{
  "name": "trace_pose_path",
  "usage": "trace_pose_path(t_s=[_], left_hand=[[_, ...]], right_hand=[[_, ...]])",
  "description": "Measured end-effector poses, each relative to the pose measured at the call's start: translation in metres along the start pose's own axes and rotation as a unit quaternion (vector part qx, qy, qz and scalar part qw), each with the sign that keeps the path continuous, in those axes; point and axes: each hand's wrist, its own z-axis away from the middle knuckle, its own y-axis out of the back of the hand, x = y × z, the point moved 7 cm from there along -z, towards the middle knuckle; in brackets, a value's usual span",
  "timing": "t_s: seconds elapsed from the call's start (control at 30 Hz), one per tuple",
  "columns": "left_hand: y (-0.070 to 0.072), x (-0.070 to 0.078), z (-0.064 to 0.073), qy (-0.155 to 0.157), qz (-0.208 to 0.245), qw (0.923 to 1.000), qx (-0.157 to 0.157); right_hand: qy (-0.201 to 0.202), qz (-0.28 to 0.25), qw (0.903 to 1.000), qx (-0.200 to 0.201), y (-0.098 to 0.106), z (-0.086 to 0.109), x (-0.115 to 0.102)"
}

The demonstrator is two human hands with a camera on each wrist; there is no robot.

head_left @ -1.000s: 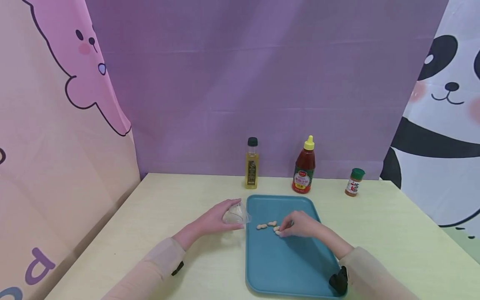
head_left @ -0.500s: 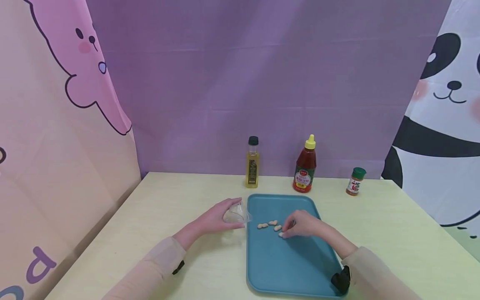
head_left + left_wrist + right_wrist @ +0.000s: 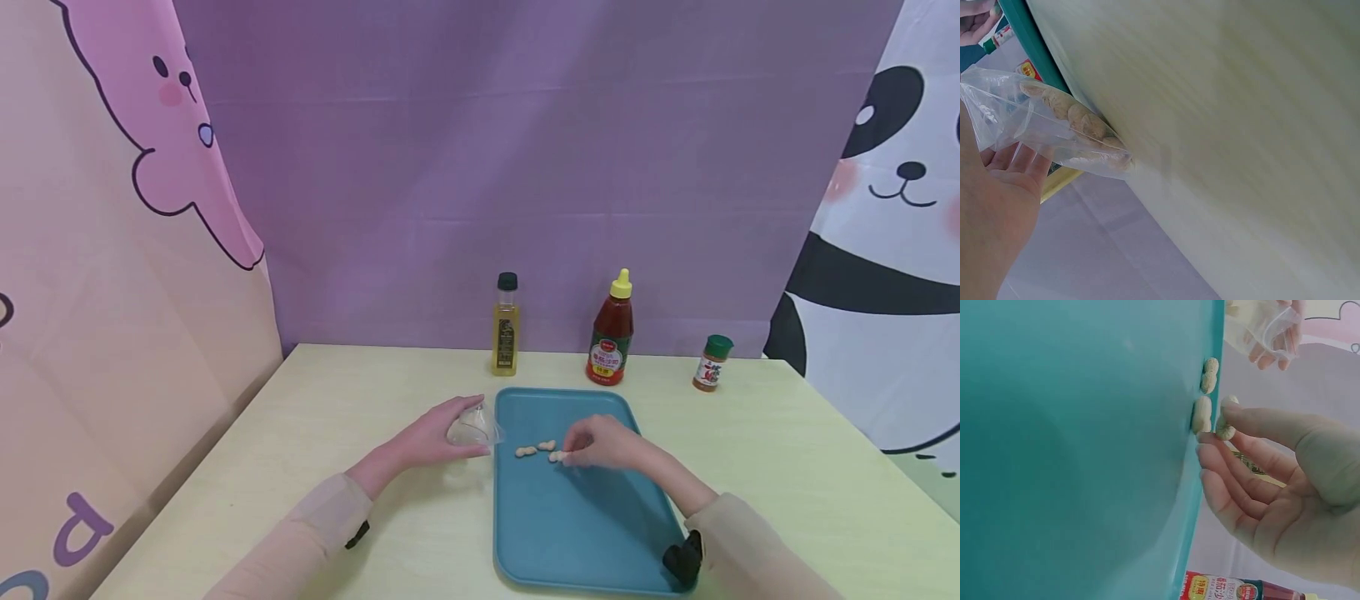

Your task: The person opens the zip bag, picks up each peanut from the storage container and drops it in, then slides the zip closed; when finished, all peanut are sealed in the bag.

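I log: right hand (image 3: 602,443) pinches 1 peanut (image 3: 1226,431) over the tray (image 3: 585,533). Left hand (image 3: 438,435) grips a clear bag (image 3: 474,427) at the tray's left edge; contents, I think, more peanuts (image 3: 1069,111).

The table (image 3: 427,533) bears 1 blue tray (image 3: 577,533), 3 bottles (image 3: 610,346).

Staged booth-type corner tbh: pale table (image 3: 390,517) w/ a purple backdrop (image 3: 465,167) right behind its far edge, pink cartoon panel (image 3: 120,317) along the left edge, panda print (image 3: 877,258) past the far right corner. Backdrop's creased, prob fabric, wrist cams r kinda blurry tho.
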Motion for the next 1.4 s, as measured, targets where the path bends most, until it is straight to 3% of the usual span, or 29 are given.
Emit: trace_pose_path(t_s=[0.2,0.43,0.63,1.0,1.4], left_hand=[[0.000,-0.001,0.000,-0.001,0.000,1.0000,0.001],[0.000,0.000,0.000,-0.001,0.007,1.0000,0.002],[0.001,0.000,0.001,0.003,0.008,1.0000,0.000],[0.002,-0.001,0.000,-0.002,0.015,0.9999,0.000],[0.002,0.001,0.000,-0.017,0.016,0.9997,-0.001]], right_hand=[[0.010,-0.007,0.9989,0.044,0.010,-0.005,-0.010],[-0.010,-0.017,0.9949,0.099,0.011,-0.014,-0.023],[0.012,-0.046,0.9911,0.124,0.007,-0.022,-0.041],[0.046,-0.055,0.9892,0.128,-0.005,-0.038,-0.066],[0.078,-0.067,0.9883,0.113,-0.015,-0.045,-0.074]])
